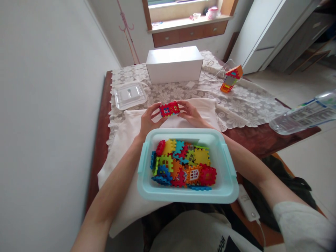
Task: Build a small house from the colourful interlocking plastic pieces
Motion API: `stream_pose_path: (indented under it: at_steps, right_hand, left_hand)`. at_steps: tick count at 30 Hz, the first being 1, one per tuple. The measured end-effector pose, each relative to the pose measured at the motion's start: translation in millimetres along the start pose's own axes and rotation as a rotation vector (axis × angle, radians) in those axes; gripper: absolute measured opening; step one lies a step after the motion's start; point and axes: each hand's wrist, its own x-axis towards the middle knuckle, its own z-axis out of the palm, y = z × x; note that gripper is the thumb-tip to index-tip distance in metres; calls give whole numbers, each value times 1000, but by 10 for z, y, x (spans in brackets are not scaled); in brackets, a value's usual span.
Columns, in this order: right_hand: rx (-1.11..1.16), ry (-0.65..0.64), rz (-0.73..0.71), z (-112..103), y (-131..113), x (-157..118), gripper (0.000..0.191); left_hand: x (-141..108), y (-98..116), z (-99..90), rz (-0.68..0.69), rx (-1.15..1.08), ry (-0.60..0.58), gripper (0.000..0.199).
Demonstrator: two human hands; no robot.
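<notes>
Both hands hold a small joined block piece [169, 109], mostly red with window shapes, above the white cloth. My left hand [150, 120] grips its left end between thumb and fingers. At its right end, my right hand [190, 113] has its fingers closed on the piece. Nearer to me, a light teal tub [187, 198] sits between my forearms. Inside lie many toothed plastic blocks, among them a yellow one [201, 156], an orange one with a white window [193, 174] and a red one [208, 175].
A clear lid [130, 95] lies at the left on the lace tablecloth [165, 91]. The white box [174, 66] stands at the back. A small block house [231, 79] is at the back right, and a clear plastic bottle [301, 113] is at the right edge.
</notes>
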Motion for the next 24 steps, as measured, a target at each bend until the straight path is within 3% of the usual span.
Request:
stream_pose_path:
  at_steps: [18, 24]
  right_hand:
    - [-45, -10, -18, -3, -21, -39, 65]
    - [-15, -12, -45, 11, -35, -63, 55]
  left_hand:
    - [-11, -17, -39, 63, -3, -40, 70]
    - [-10, -98, -14, 24, 21, -41, 86]
